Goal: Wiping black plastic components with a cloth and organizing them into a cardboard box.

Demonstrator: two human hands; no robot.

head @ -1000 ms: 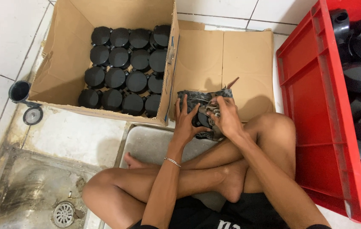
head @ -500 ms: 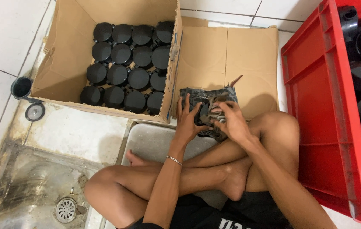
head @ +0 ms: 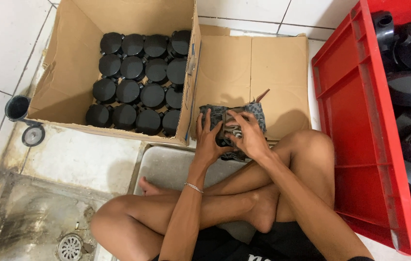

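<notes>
On the flattened cardboard, both hands' fingers grasp a dark cloth bundle, contents unclear.

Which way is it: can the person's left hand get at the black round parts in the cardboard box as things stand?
Probably yes: the cardboard box is open-topped beside the left hand, though that hand grips a patterned cloth.

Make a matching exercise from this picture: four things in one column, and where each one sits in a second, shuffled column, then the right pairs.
Things:
1. round black caps
2. red crate
3. floor drain
4. grey patterned cloth

Places:
A. at the lower left, set in the stained floor
B. under both hands, on the flattened cardboard
C. in rows inside the open cardboard box
D. along the right edge, holding larger black parts

Pairs: 1-C, 2-D, 3-A, 4-B. The left hand and right hand both press on the cloth.
</notes>
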